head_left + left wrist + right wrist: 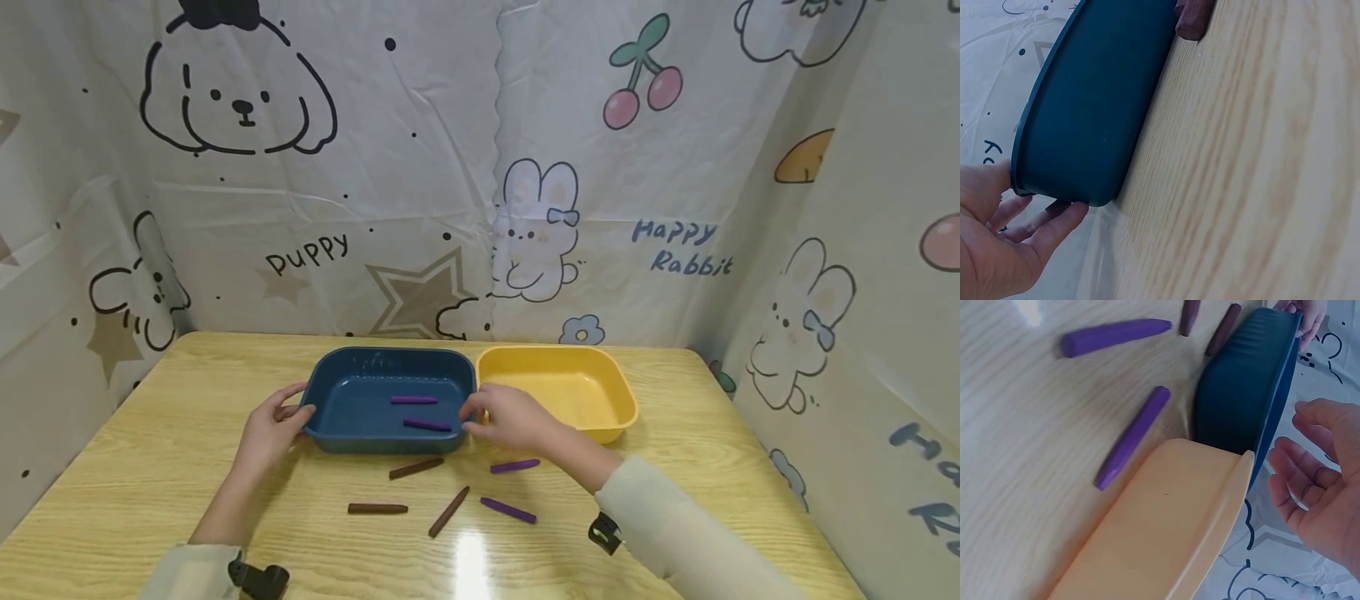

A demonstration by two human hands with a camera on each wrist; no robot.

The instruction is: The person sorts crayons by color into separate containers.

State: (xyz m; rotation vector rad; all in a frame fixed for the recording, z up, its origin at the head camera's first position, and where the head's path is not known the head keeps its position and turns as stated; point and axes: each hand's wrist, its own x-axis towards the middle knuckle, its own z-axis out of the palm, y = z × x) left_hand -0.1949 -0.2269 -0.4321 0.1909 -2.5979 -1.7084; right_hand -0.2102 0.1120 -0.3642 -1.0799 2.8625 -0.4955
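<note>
My left hand point(268, 427) grips the left end of a dark blue tray point(356, 408), thumb at the rim and fingers against the outer wall point(1072, 156). Over the tray's right end is my right hand point(513, 415), its fingers loosely bent and parted. The right wrist view shows nothing between those fingers point(1294, 465), which hang just off the rim. Inside the blue tray lie two purple crayons, one farther back point(414, 400) and one nearer the front point(427, 425).
A yellow tray point(626, 408) stands against the blue one's right side. On the wooden table point(225, 350) in front lie two purple crayons point(515, 466) point(508, 510) and three brown crayons point(416, 468) point(377, 508) point(449, 512). Printed cloth point(420, 200) hangs behind and at both sides.
</note>
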